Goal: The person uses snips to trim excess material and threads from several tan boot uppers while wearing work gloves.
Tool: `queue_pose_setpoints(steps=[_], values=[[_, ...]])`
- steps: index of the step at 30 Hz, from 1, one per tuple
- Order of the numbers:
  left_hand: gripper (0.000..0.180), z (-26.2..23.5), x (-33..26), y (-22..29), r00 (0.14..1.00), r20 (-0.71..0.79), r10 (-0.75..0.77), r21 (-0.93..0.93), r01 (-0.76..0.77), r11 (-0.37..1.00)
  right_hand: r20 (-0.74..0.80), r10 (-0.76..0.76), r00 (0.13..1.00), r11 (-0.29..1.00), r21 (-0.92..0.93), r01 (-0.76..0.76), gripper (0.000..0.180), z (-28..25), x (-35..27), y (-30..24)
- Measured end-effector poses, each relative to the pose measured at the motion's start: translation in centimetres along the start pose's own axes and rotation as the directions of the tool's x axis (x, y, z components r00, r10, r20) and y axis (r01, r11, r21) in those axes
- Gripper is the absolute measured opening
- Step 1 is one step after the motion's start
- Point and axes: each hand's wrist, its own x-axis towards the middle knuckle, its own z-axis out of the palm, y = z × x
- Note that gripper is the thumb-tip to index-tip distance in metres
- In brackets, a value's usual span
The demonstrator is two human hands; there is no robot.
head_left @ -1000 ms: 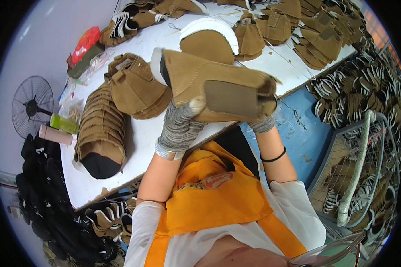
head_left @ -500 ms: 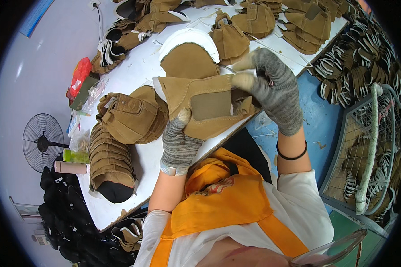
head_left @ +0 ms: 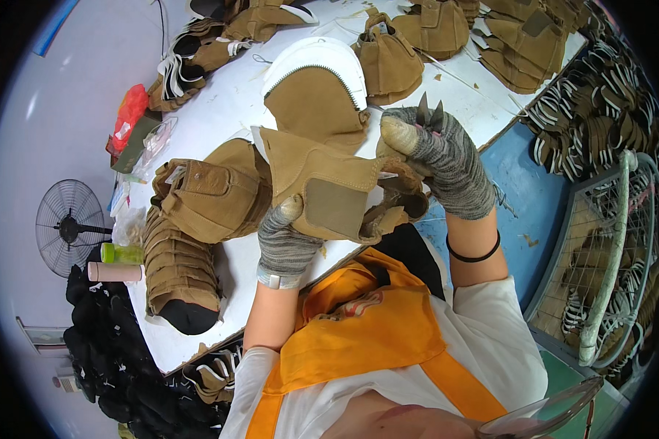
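Note:
A brown shoe upper with a dark olive patch is held above the near table edge, its opening turned to the right. My left hand, in a grey knit glove with bare-looking fingertips, is closed on its lower left part, thumb on top. My right hand, gloved alike, is closed around small thread snips; two pointed blades stick up past its fingers. Its thumb and fingertips are beside the upper's right edge; whether they pinch it is hidden. Just behind lies another brown upper with a white zigzag-stitched rim.
On the white table, a nested row of uppers and a brown upper lie at left. More uppers are heaped at the far side. A wire cart stands at right; a fan is at far left.
The upper has tilted, its opening dropping toward me. My right hand has closed and shifted slightly; the snips' blades, which pointed left toward the upper, now point up.

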Motion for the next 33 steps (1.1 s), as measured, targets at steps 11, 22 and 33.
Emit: queue_pose_setpoints(steps=[11,22,33], values=[[0.065,0.2,0.5,0.2,0.997,-0.017,0.072,-0.046,-0.072,0.996,0.112,-0.738,0.666,0.512,-0.550,0.660,0.026,1.1,-2.7,-1.7],[0.073,0.7,0.2,-0.3,0.993,0.033,0.111,0.113,-0.114,0.987,0.157,-0.688,0.708,0.414,-0.717,0.561,0.023,1.1,-2.7,-0.4],[0.059,0.2,0.2,-0.7,0.988,-0.011,0.154,0.031,-0.154,0.988,-0.347,-0.259,0.901,0.900,0.253,0.356,0.036,0.4,-3.0,2.4]])
